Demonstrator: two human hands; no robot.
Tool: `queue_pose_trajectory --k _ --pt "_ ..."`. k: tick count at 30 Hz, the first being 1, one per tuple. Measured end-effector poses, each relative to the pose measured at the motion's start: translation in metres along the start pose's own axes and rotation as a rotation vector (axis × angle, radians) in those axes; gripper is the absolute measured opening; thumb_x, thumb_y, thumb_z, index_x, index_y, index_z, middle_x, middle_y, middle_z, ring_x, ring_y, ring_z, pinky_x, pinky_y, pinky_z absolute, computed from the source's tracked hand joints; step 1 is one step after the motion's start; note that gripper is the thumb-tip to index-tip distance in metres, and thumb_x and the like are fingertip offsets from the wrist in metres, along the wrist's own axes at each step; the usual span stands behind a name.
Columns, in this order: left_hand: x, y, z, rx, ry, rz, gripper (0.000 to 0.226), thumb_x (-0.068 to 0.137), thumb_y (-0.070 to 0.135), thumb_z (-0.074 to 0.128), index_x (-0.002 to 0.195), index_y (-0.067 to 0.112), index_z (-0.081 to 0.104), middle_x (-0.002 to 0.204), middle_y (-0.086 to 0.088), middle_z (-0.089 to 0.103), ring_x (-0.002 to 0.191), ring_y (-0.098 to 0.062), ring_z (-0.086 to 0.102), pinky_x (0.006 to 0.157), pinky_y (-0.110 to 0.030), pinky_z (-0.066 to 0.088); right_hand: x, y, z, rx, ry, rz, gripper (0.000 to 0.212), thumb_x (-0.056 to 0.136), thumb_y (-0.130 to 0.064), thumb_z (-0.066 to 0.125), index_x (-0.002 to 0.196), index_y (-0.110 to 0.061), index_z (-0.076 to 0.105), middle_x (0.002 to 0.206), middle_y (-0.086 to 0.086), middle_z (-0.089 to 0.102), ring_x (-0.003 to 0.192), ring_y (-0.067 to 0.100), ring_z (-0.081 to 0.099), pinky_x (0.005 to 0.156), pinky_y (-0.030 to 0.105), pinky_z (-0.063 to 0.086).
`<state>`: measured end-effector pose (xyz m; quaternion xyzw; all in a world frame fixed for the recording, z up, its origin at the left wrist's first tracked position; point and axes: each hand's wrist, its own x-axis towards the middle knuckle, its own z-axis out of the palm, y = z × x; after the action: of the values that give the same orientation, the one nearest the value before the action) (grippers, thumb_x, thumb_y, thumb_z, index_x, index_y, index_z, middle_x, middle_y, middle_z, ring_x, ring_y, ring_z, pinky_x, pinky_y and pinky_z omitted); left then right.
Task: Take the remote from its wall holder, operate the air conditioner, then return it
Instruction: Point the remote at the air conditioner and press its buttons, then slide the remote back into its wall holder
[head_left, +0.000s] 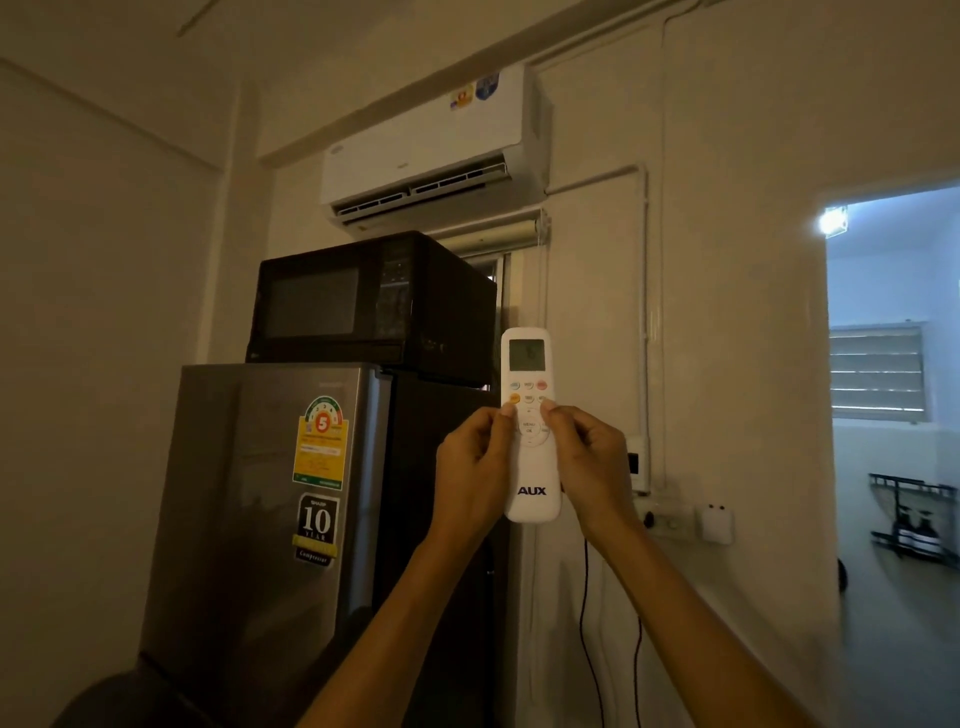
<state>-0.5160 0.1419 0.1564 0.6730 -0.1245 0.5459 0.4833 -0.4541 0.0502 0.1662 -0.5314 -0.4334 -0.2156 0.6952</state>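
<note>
A white remote (529, 374) marked AUX stands upright in front of me, its small screen at the top and buttons below. My left hand (475, 467) grips its left side and my right hand (589, 462) grips its right side, both thumbs resting on the buttons. The white air conditioner (431, 150) hangs high on the wall above, its lower flap open. A small white box (716, 524) on the wall at the right may be the holder; I cannot tell.
A black microwave (363, 301) sits on a grey fridge (260, 493) at the left, close to my left arm. Sockets (667, 519) and black cables (587, 623) hang on the wall below the remote. An open doorway (893, 415) to a lit room is at the right.
</note>
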Motion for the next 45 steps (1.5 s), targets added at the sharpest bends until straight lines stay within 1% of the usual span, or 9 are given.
queue_pose_trajectory --k 3,8,12,20,28,33,37,41,45 --pt "-0.005 -0.007 0.0 0.0 -0.014 -0.004 0.014 0.09 0.031 0.045 0.08 0.031 0.055 0.082 0.009 0.066 0.071 -0.003 0.068 0.055 -0.013 0.054 -0.004 0.006 -0.002 -0.022 0.011 0.018 0.009 0.085 -0.033 0.055 0.08 -0.036 0.061 0.079 -0.015 0.067 0.066 0.004 0.068 0.05 0.016 0.055" --pt "-0.014 -0.021 0.008 -0.024 -0.026 -0.031 0.014 0.089 0.035 0.045 0.084 0.029 0.057 0.086 0.006 0.068 0.076 -0.009 0.07 0.059 -0.019 0.057 -0.013 0.018 -0.01 -0.046 0.036 0.058 0.009 0.085 -0.034 0.055 0.083 -0.032 0.063 0.081 -0.012 0.068 0.067 0.005 0.069 0.05 0.015 0.054" --pt "-0.023 -0.036 0.024 -0.029 -0.053 -0.065 0.021 0.089 0.036 0.044 0.092 0.02 0.058 0.088 0.001 0.069 0.076 -0.01 0.07 0.061 -0.022 0.058 -0.021 0.031 -0.025 -0.073 0.062 0.088 0.011 0.085 -0.036 0.055 0.077 -0.039 0.063 0.08 -0.014 0.069 0.068 0.006 0.069 0.05 0.017 0.055" --pt "-0.047 -0.078 0.071 -0.047 -0.098 -0.129 0.012 0.091 0.035 0.044 0.085 0.035 0.054 0.082 0.011 0.066 0.073 -0.004 0.069 0.056 -0.016 0.056 -0.034 0.073 -0.071 -0.103 0.074 0.196 0.011 0.084 -0.038 0.056 0.084 -0.033 0.066 0.081 -0.013 0.072 0.07 0.008 0.07 0.049 0.017 0.053" --pt "-0.051 -0.135 0.145 -0.053 -0.149 -0.167 0.013 0.091 0.035 0.044 0.09 0.031 0.056 0.089 0.007 0.067 0.075 -0.005 0.069 0.058 -0.015 0.056 -0.02 0.137 -0.138 -0.108 0.066 0.282 0.024 0.085 -0.033 0.056 0.101 -0.018 0.067 0.088 -0.004 0.072 0.069 0.006 0.07 0.047 0.014 0.05" --pt "-0.035 -0.18 0.205 -0.034 -0.156 -0.17 0.013 0.091 0.035 0.043 0.093 0.03 0.055 0.089 0.008 0.066 0.071 0.001 0.067 0.055 -0.011 0.053 0.01 0.184 -0.187 -0.101 -0.002 0.287 0.025 0.087 -0.032 0.054 0.102 -0.017 0.066 0.068 -0.016 0.073 0.059 0.002 0.066 0.041 0.01 0.044" --pt "-0.022 -0.217 0.258 -0.06 -0.146 -0.194 0.014 0.092 0.032 0.043 0.088 0.029 0.056 0.081 0.017 0.064 0.069 0.007 0.066 0.051 -0.008 0.05 0.04 0.225 -0.227 -0.113 -0.038 0.303 0.02 0.087 -0.032 0.053 0.099 -0.021 0.066 0.07 -0.017 0.073 0.061 0.002 0.067 0.043 0.01 0.045" --pt "-0.012 -0.258 0.303 -0.05 -0.143 -0.205 0.027 0.092 0.034 0.042 0.094 0.012 0.058 0.081 0.009 0.066 0.071 0.005 0.066 0.052 -0.009 0.05 0.063 0.266 -0.263 -0.116 -0.09 0.326 0.014 0.089 -0.029 0.051 0.092 -0.026 0.065 0.069 -0.021 0.072 0.06 0.0 0.066 0.043 0.009 0.045" --pt "-0.008 -0.295 0.342 -0.042 -0.17 -0.224 0.026 0.093 0.034 0.041 0.095 0.014 0.057 0.083 0.007 0.066 0.071 0.001 0.066 0.052 -0.011 0.051 0.08 0.305 -0.295 -0.156 -0.11 0.364 0.017 0.09 -0.026 0.05 0.098 -0.02 0.064 0.067 -0.019 0.072 0.055 0.0 0.064 0.042 0.008 0.043"
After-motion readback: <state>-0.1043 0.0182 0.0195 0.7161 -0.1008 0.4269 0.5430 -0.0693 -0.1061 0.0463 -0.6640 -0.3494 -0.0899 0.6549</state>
